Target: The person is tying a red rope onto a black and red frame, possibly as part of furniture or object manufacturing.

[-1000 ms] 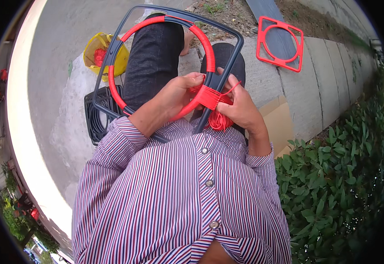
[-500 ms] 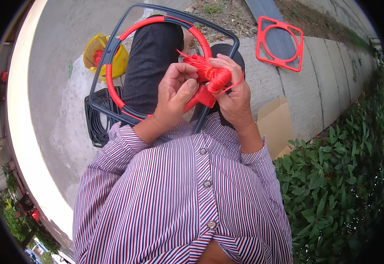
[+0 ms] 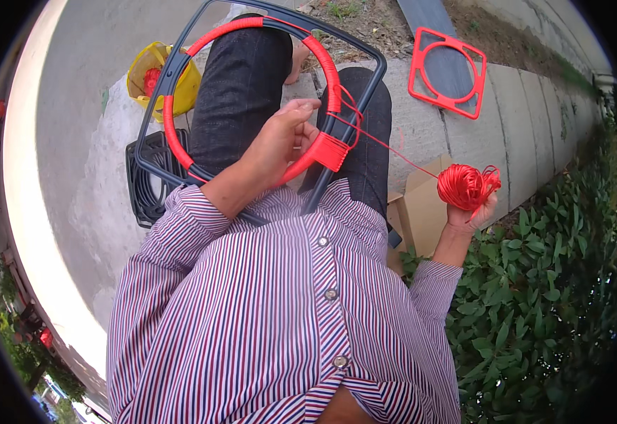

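Outdoors: concrete pavement (image 3: 103,177) is running up the left and centre, paving slabs (image 3: 527,134) on the right, one leafy hedge (image 3: 527,304) filling the lower right. Counts: one yellow bucket (image 3: 184,88) is standing at left with red stuff (image 3: 151,81) inside, one stack of black framework (image 3: 138,187) is lying just below it. One red square frame (image 3: 444,104) with a round opening is lying at upper right, partly over one grey plank (image 3: 427,15). One cardboard box (image 3: 425,212) is sitting beside the person's right leg.

Main piece: one black frame (image 3: 170,74) with a ring is leaning across the lap. Ring is carrying three clearly separate red-wrapped arcs, top, left and right, plus a broad wrapped block (image 3: 331,152) at lower right, near the left hand. One red skein (image 3: 464,187) is sitting well apart on the right, one taut strand (image 3: 397,150) linking it to the ring's right side.

Two hands. Right hand (image 3: 472,218) is holding the skein from below, palm up, fingers mostly hidden, arm out wide over the hedge edge. Left hand (image 3: 288,138) is resting at the ring's inner right, thumb extended, fingers curling; can't tell whether it's pinching anything.
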A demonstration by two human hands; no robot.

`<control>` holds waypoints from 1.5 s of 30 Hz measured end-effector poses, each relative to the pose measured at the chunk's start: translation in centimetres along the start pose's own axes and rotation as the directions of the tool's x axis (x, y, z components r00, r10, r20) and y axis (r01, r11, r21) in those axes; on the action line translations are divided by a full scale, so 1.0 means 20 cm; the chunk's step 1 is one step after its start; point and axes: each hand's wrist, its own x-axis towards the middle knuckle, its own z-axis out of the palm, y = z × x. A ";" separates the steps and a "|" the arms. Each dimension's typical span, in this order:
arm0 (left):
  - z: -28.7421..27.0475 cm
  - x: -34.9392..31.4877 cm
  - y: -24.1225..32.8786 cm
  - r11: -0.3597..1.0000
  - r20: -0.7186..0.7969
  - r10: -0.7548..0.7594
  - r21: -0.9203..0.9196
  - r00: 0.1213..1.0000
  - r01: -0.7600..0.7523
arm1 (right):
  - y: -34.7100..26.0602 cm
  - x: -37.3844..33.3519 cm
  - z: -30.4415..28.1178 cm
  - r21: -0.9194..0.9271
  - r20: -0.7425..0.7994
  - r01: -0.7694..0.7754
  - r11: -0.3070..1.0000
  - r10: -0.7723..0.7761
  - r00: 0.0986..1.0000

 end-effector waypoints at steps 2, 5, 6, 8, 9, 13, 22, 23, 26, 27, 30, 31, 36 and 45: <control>0.02 -0.01 0.02 0.999 0.033 -0.039 0.008 0.999 0.039 | 0.02 0.02 0.05 0.034 -0.138 0.093 0.995 -0.088 0.987; 0.02 0.02 0.01 0.997 0.165 -0.068 -0.032 0.984 0.074 | 0.08 0.04 -0.04 0.037 0.299 -0.133 0.990 0.116 0.947; 0.01 0.04 -0.01 0.994 0.243 -0.046 -0.086 0.969 0.069 | 0.14 -0.02 0.05 -0.158 0.310 -0.144 0.977 0.187 0.932; 0.01 0.05 -0.02 0.996 0.262 -0.028 -0.076 0.965 0.049 | 0.27 -0.13 0.25 -0.406 0.246 -0.204 0.891 0.321 0.915; 0.02 0.05 -0.02 0.997 0.288 -0.009 -0.077 0.957 0.032 | 0.31 -0.17 0.35 -0.542 0.261 -0.254 0.801 0.448 0.855; 0.00 0.03 -0.01 0.995 0.303 0.012 -0.102 0.953 0.020 | 0.43 -0.19 0.42 -0.895 0.298 -0.026 0.446 0.640 0.708; 0.00 0.04 0.02 0.993 0.246 -0.072 -0.072 0.967 0.092 | 0.21 -0.17 -0.01 -0.456 -0.058 -0.177 0.872 0.170 0.984; -0.01 0.04 0.01 0.991 0.233 -0.076 -0.092 0.969 0.100 | 0.24 -0.20 -0.02 -0.534 -0.110 -0.127 0.836 0.081 0.991; -0.01 0.06 0.00 0.986 0.225 -0.088 -0.121 0.970 0.118 | 0.31 -0.23 -0.06 -0.436 -0.154 -0.156 0.886 0.098 0.983; -0.02 0.06 0.00 0.984 0.219 -0.090 -0.131 0.972 0.120 | 0.31 -0.24 -0.06 -0.396 -0.139 -0.158 0.905 0.111 0.984; -0.04 0.06 -0.02 0.971 0.220 -0.080 -0.202 0.972 0.126 | 0.33 -0.31 -0.04 -0.420 -0.196 -0.243 0.874 0.174 0.965; -0.03 0.05 0.00 0.970 0.222 -0.075 -0.208 0.972 0.123 | 0.33 -0.33 -0.10 -0.432 -0.142 -0.200 0.879 0.153 0.978; -0.02 0.03 0.01 0.974 0.158 -0.105 -0.184 0.982 0.134 | 0.37 -0.25 -0.19 -0.586 -0.086 -0.236 0.775 0.231 0.969; 0.04 0.03 0.00 0.998 -0.048 -0.002 -0.058 0.999 -0.001 | 0.32 -0.02 0.56 -0.829 0.494 0.460 0.318 0.030 0.869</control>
